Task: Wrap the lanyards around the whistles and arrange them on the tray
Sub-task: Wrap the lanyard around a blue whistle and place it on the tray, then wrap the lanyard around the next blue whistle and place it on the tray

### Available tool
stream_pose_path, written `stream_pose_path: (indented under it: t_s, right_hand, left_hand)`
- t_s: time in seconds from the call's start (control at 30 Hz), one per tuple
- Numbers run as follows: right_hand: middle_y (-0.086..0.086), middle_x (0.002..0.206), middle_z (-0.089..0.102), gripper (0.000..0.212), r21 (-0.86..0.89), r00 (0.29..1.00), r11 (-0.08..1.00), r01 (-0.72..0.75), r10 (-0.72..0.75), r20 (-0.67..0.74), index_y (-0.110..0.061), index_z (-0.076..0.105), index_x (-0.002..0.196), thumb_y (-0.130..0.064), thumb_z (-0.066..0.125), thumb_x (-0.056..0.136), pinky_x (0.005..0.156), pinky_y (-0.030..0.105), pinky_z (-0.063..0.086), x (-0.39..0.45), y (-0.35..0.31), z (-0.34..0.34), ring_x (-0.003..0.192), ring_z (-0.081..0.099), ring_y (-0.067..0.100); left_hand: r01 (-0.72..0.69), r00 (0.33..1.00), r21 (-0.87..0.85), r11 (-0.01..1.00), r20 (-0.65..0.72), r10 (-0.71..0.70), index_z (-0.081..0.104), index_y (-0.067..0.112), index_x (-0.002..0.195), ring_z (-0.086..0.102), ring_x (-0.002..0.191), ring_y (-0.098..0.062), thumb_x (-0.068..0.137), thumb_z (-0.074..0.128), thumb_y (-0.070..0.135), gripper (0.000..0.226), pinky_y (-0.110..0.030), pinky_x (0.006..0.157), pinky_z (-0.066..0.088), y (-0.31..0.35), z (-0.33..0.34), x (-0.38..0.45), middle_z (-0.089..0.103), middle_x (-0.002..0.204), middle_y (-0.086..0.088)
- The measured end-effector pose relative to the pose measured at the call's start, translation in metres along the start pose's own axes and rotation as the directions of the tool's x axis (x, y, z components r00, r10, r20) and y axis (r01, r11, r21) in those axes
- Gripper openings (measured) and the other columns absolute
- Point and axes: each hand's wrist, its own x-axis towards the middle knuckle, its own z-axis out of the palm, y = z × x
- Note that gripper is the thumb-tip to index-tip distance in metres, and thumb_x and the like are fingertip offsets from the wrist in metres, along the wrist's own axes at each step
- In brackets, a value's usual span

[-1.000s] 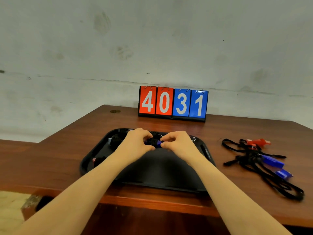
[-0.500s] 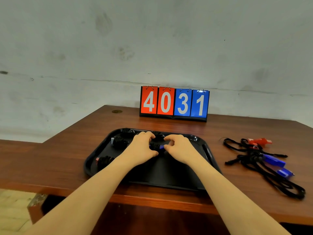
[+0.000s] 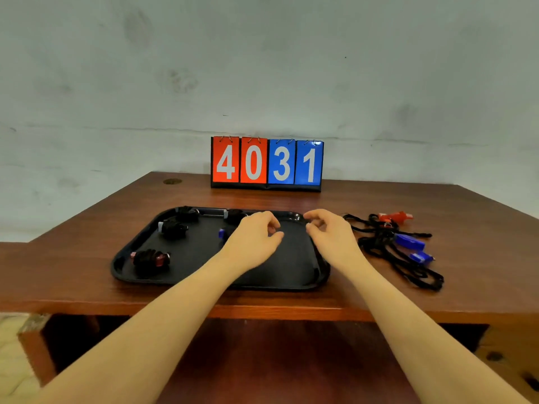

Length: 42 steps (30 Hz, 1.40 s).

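Black tray (image 3: pixel 294 282) near worktop (image 3: pixel 87 266) front edge, left of centre. Both hands above tray, holding nothing. Left hand (image 3: pixel 253 239) over tray middle, fingers (image 3: pixel 269 221) loosely curled, thumb tip near index, nothing between. Right hand (image 3: pixel 332 233) over tray right edge, fingers (image 3: pixel 316 217) loosely curled and apart, empty.

On tray, five wrapped whistles: red wrapped whistle (image 3: pixel 150 258) at front-left corner; white-tipped wrapped whistle (image 3: pixel 172 228) by left rim; two more at back rim (image 3: pixel 188 213) (image 3: pixel 234 216); blue wrapped whistle (image 3: pixel 223 233) mid-tray, partly hidden behind left hand.

Unwrapped pile on worktop right of tray: tangled black lanyards (image 3: pixel 408 263), red whistle (image 3: pixel 395 216) at back, two blue whistles (image 3: pixel 409 241) (image 3: pixel 421 257) nearer front.

Flip scoreboard (image 3: pixel 267 163) at worktop back edge, reads 4031.
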Motion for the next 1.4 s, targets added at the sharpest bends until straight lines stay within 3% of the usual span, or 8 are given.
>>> stream_pose_path:
  t_s: [0.13,0.4,0.53,0.77,0.87,1.0,1.17,1.4]
  right_hand:
    - [-0.002,0.099,0.063,0.023,-0.160,1.000,0.987,-0.018,0.020,0.011,-0.014,0.064,0.109,-0.010,0.048,0.092,0.067,0.009,0.036,-0.010,0.028,-0.035,0.083,0.051,0.004]
    - [-0.001,0.111,0.059,0.037,-0.437,0.989,0.891,-0.121,0.145,0.022,-0.021,0.066,0.099,0.004,0.048,0.079,0.095,0.042,0.044,-0.023,0.072,-0.103,0.106,0.053,0.024]
    - [0.002,0.122,0.053,0.041,-0.540,0.974,0.828,-0.150,0.217,0.062,-0.021,0.062,0.108,0.003,0.051,0.076,0.097,0.038,0.039,-0.031,0.090,-0.127,0.111,0.050,0.025]
    - [0.008,0.125,0.055,0.044,-0.385,0.960,0.900,-0.204,0.261,0.100,-0.020,0.057,0.117,0.004,0.050,0.081,0.082,0.028,0.048,-0.032,0.114,-0.140,0.101,0.057,0.022]
    - [0.005,0.122,0.058,0.038,-0.352,0.973,0.921,-0.165,0.211,0.096,-0.016,0.057,0.119,-0.001,0.056,0.085,0.086,0.024,0.043,-0.028,0.113,-0.137,0.105,0.055,0.018]
    - [-0.001,0.118,0.059,0.039,-0.250,0.991,0.965,-0.080,0.105,0.086,-0.017,0.055,0.123,-0.006,0.059,0.085,0.083,0.017,0.039,-0.027,0.104,-0.130,0.098,0.051,0.007]
    - [-0.009,0.110,0.058,0.040,-0.120,1.000,0.993,-0.002,0.004,0.017,-0.020,0.055,0.121,-0.005,0.060,0.084,0.080,0.008,0.038,-0.024,0.091,-0.119,0.098,0.050,0.002]
    - [-0.011,0.108,0.060,0.042,0.072,0.997,0.994,0.083,-0.083,-0.006,-0.023,0.054,0.121,-0.011,0.065,0.083,0.084,0.014,0.045,-0.016,0.058,-0.098,0.100,0.055,0.001]
  left_hand:
    - [-0.052,0.997,-0.029,0.998,0.047,0.054,0.061,0.015,0.104,0.055,0.087,-0.011,0.088,0.057,0.021,0.017,-0.023,0.080,0.045,0.033,0.028,0.005,0.057,0.093,0.004]
    - [-0.169,0.975,-0.030,0.985,0.141,0.171,0.062,0.015,0.102,0.051,0.083,-0.010,0.089,0.055,0.020,0.016,-0.025,0.078,0.046,0.082,0.084,0.015,0.060,0.099,0.001]
    - [-0.170,0.965,-0.072,0.983,0.189,0.181,0.062,0.016,0.101,0.054,0.085,-0.012,0.087,0.056,0.018,0.016,-0.034,0.083,0.051,0.106,0.111,0.019,0.062,0.101,-0.001]
    - [-0.164,0.961,-0.093,0.982,0.208,0.180,0.060,0.016,0.107,0.057,0.087,-0.014,0.088,0.057,0.020,0.020,-0.035,0.084,0.051,0.131,0.140,0.026,0.062,0.103,-0.001]
    - [-0.139,0.969,-0.100,0.985,0.190,0.157,0.056,0.017,0.113,0.057,0.088,-0.013,0.089,0.057,0.025,0.025,-0.033,0.082,0.051,0.133,0.145,0.030,0.059,0.106,-0.001]
    - [-0.110,0.982,-0.166,0.980,0.136,0.134,0.051,0.016,0.120,0.057,0.092,-0.011,0.090,0.056,0.028,0.033,-0.025,0.080,0.049,0.127,0.142,0.032,0.059,0.110,-0.001]
    - [-0.085,0.996,-0.270,0.959,0.005,0.090,0.055,0.017,0.112,0.054,0.080,-0.002,0.089,0.058,0.027,0.025,-0.010,0.064,0.041,0.120,0.122,0.037,0.057,0.090,0.008]
    - [-0.063,0.996,-0.382,0.922,-0.082,0.035,0.058,0.017,0.110,0.063,0.080,-0.004,0.088,0.059,0.017,0.022,-0.018,0.070,0.053,0.098,0.079,0.034,0.063,0.095,0.005]
